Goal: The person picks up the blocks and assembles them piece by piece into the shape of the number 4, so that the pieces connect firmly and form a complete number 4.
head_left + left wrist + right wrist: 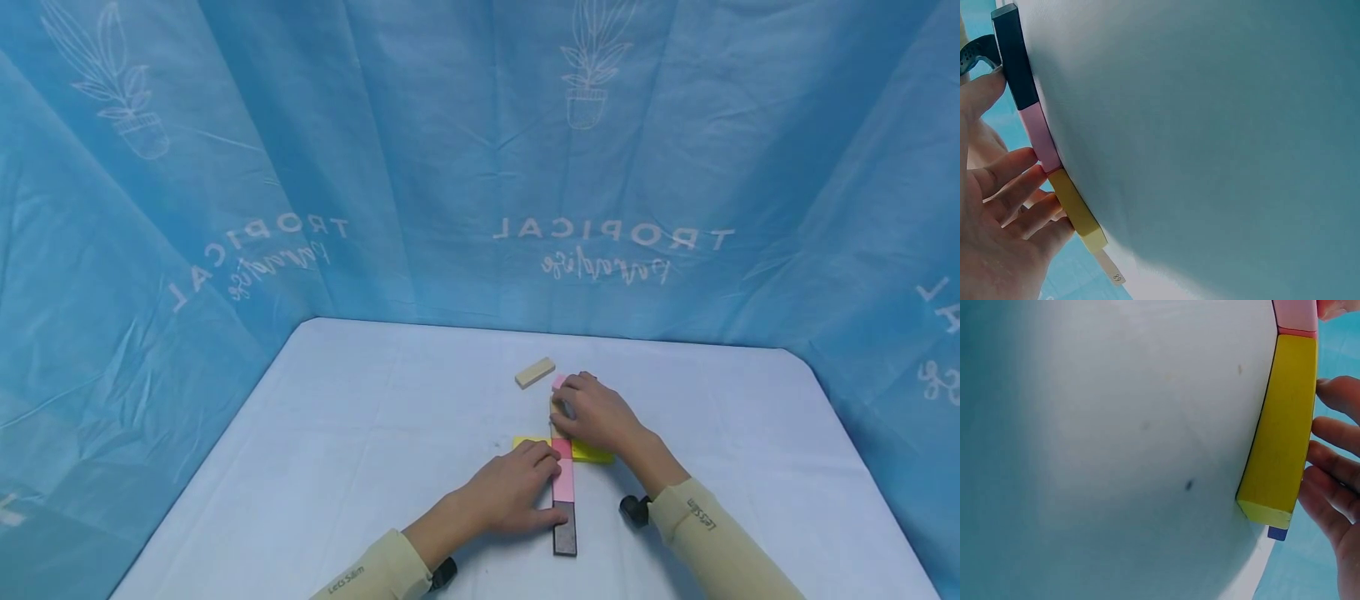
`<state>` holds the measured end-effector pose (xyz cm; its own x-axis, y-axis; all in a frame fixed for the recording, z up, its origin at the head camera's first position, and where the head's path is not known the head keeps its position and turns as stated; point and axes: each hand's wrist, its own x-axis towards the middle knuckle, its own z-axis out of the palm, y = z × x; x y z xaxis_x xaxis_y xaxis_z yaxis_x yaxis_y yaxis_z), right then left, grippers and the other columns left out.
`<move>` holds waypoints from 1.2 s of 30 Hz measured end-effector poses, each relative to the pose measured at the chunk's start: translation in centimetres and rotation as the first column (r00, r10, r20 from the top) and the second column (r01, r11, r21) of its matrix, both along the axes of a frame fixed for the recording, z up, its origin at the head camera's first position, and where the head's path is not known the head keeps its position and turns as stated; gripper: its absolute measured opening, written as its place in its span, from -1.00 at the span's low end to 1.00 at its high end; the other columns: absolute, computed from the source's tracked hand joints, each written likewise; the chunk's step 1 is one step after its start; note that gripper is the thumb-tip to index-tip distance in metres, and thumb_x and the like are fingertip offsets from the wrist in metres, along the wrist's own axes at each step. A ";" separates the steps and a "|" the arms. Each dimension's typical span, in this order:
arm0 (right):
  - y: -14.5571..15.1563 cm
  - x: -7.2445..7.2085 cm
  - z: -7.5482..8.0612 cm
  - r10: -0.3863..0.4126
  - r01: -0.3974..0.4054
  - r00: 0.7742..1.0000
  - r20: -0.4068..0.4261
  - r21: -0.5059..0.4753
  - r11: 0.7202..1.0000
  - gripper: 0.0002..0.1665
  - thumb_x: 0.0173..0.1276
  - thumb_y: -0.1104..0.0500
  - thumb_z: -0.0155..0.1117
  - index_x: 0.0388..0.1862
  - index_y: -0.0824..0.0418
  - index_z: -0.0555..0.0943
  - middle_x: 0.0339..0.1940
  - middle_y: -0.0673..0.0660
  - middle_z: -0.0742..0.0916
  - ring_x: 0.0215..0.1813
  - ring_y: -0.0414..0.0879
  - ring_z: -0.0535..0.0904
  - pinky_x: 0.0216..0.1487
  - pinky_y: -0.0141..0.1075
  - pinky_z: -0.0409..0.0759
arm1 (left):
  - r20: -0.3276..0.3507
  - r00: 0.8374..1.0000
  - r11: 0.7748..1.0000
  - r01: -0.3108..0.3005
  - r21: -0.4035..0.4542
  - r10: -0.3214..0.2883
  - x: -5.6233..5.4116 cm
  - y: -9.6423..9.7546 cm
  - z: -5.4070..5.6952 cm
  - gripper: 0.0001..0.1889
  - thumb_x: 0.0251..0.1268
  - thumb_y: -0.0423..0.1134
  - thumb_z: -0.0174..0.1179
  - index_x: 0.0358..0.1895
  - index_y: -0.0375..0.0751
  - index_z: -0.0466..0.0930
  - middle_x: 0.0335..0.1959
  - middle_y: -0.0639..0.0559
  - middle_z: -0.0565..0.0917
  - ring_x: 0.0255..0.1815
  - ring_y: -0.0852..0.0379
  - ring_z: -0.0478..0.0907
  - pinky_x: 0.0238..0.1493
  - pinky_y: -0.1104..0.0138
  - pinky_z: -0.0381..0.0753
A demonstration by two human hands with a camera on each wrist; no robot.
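Note:
A straight row of flat rectangular blocks runs away from the person in the head view: a dark grey block (564,542) nearest, then a pink block (564,482), a red block (566,450), a wood-coloured block (557,429) and a pink tip at the far end. My left hand (506,492) lies along the row's left side, thumb at the dark grey block, spread fingertips by the red and pink ones. Over the row's far part is my right hand (600,412), fingers gently bent, thumb by the wood-coloured block. A yellow block (1282,425) fronts its fingers in the right wrist view.
Yellow blocks (596,454) stick out sideways from the row near its middle. A separate wood-coloured block (535,372) lies beyond on the white table (405,375). A navy block (1277,534) shows past the yellow one's end. Blue printed curtains (420,167) surround the table.

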<state>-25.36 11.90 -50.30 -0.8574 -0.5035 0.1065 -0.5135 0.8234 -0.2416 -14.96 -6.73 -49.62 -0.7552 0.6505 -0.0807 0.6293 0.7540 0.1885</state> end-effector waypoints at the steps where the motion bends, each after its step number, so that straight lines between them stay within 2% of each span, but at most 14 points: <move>1: 0.0 0.0 0.0 0.000 0.000 1.000 0.001 -0.003 1.000 -0.63 0.23 -0.14 0.31 -0.09 0.02 0.71 0.02 0.00 0.63 0.07 -0.08 0.45 0.11 -0.13 0.52 | 0.000 1.000 1.000 0.000 0.000 0.000 0.0 0.0 0.0 -0.32 0.14 0.47 -0.01 0.18 0.09 0.45 0.23 0.22 0.38 0.28 0.25 0.27 0.13 0.25 0.47; 11: 0.4 0.0 0.4 0.009 -0.007 0.999 0.039 -0.031 0.999 -0.60 0.25 -0.14 0.33 -0.05 0.05 0.70 0.05 0.04 0.63 0.13 -0.04 0.46 0.15 -0.08 0.49 | -0.007 1.000 1.000 0.013 0.018 -0.013 0.0 -0.1 0.0 -0.34 0.17 0.45 -0.02 0.16 0.08 0.45 0.21 0.22 0.37 0.26 0.25 0.26 0.12 0.27 0.47; 24: 0.5 0.2 0.2 -0.022 0.024 0.998 0.065 -0.028 0.999 -0.59 0.24 -0.14 0.33 -0.03 0.05 0.69 0.09 0.06 0.61 0.17 -0.02 0.46 0.14 -0.05 0.49 | 0.000 1.000 1.000 0.017 0.019 -0.017 -0.1 -0.1 0.0 -0.34 0.16 0.45 -0.01 0.16 0.08 0.45 0.21 0.22 0.38 0.25 0.26 0.27 0.15 0.28 0.45; 36: 0.7 0.9 0.3 -0.015 0.017 0.999 0.048 -0.036 0.999 -0.52 0.25 -0.14 0.32 0.11 0.00 0.63 0.17 0.06 0.57 0.22 -0.01 0.44 0.13 -0.01 0.49 | -0.008 1.000 1.000 0.017 0.004 -0.017 0.0 0.0 0.3 -0.34 0.18 0.45 -0.02 0.14 0.05 0.48 0.21 0.20 0.38 0.27 0.24 0.25 0.10 0.27 0.49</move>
<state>-24.50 12.63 -49.99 -0.8698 -0.4864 0.0834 -0.4877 0.8214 -0.2957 -14.93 -6.75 -49.35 -0.7445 0.6638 -0.0717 0.6438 0.7422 0.1862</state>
